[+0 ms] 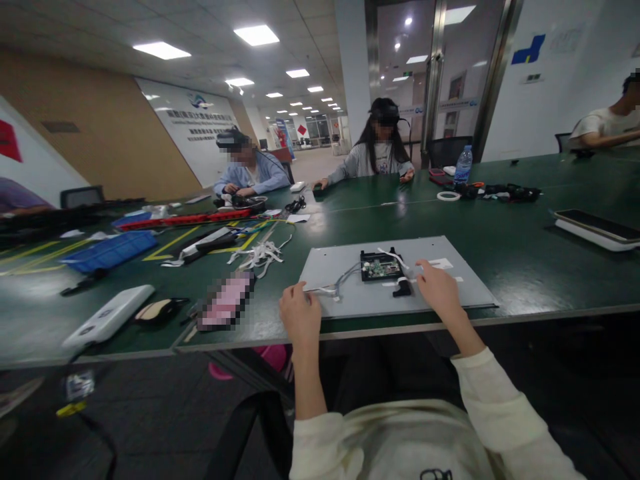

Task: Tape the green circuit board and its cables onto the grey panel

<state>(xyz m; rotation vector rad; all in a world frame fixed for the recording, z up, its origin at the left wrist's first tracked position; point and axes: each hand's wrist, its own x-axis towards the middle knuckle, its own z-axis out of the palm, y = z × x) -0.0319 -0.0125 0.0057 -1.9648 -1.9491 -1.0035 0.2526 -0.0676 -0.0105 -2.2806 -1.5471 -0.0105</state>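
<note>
A grey flat panel (465,280) lies on the table in front of me. On its middle is a green circuit board (383,268) in a black frame, with a small black piece (401,288) just below it. From the board a thin grey-white cable (336,289) runs left to my left hand (301,313), whose curled fingers close on its end at the panel's left edge. My right hand (441,288) is over the panel's right half, fingers pinched together. A white strip (393,255) reaches from the board towards those fingertips; what they pinch is too small to make out.
To the left lie a pink phone-like item (227,301), a white power strip (110,317), tangled white strips (260,255) and a blue tray (111,251). A tape roll (449,196), a water bottle (463,165) and a phone on a white box (597,230) are right. People sit across the table.
</note>
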